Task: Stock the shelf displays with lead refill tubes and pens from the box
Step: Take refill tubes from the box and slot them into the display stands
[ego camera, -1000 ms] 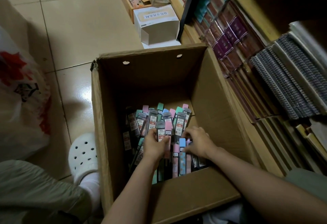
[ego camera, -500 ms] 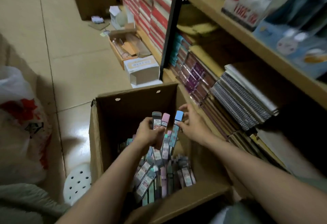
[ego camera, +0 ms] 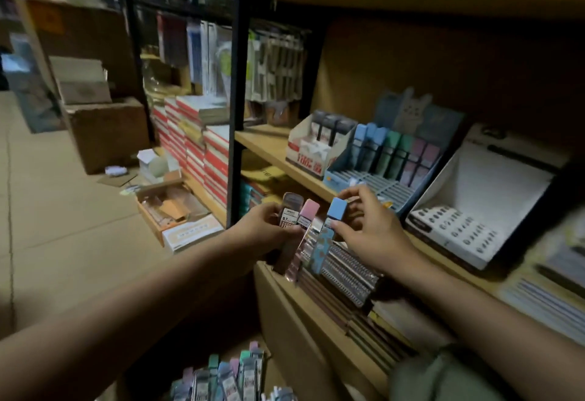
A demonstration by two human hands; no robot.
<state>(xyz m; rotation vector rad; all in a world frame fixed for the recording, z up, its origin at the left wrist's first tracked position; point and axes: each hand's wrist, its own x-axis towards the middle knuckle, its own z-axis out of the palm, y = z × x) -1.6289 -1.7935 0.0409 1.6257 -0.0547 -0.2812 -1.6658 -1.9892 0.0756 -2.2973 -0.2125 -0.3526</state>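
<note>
My left hand grips a fan of lead refill tubes: a dark-capped one and a pink-capped one. My right hand pinches the blue-capped tube at its top. Both hands hover in front of the shelf. On that shelf stands a blue display tray with blue, green and pink tubes in its back rows. Left of it sits a white display box of dark-capped tubes. More tubes lie in the box at the bottom edge.
A white display stand with rows of small holes sits right of the blue tray. Spiral notebooks fill the lower shelf under my hands. Stacked red-edged books and cardboard boxes stand on the floor to the left.
Both hands came up out of the box with the tubes and moved toward the shelf. My view lifted from the box to the shelf displays.
</note>
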